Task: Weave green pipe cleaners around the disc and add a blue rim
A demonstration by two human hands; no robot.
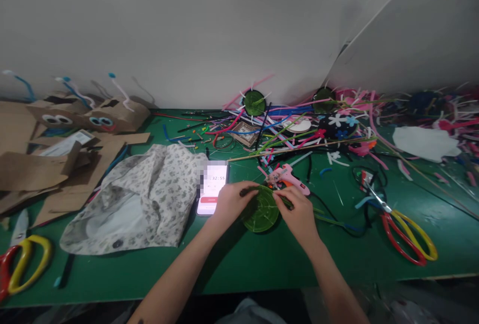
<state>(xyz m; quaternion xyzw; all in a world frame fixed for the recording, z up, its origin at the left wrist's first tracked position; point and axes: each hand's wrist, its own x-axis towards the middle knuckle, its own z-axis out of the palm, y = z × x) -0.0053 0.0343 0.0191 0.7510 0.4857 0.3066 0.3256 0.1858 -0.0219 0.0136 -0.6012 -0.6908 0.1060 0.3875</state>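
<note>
**Two hands pinch at a green disc over the tabletop's near half**

The left hand (232,203) and right hand (298,210) meet at the far rim of a green disc (263,214), held over the middle of the near half of the tabletop (269,271). Whether the disc rests on the surface, I cannot tell. The left fingers are closed in a pinch at the disc's far-left rim, a dark strip (245,192) showing among them. The right fingers are drawn together likewise at the far-right rim, with a dark piece (287,204) between them; I cannot tell if both are one length.

Just beyond the disc lies a pink glue gun (297,180). A phone (205,208) lies just beside the left hand, its screen lit, and left of it spreads a patterned cloth (168,174). Scissors (411,239) lie partly open towards the right, and another pair (28,264) sits at the near left corner.

Along the far edge run heaped pipe cleaners (288,110), with a second disc (254,103) propped among them. Cardboard (129,117) with stuck-on eyes fills the far left corner.
</note>
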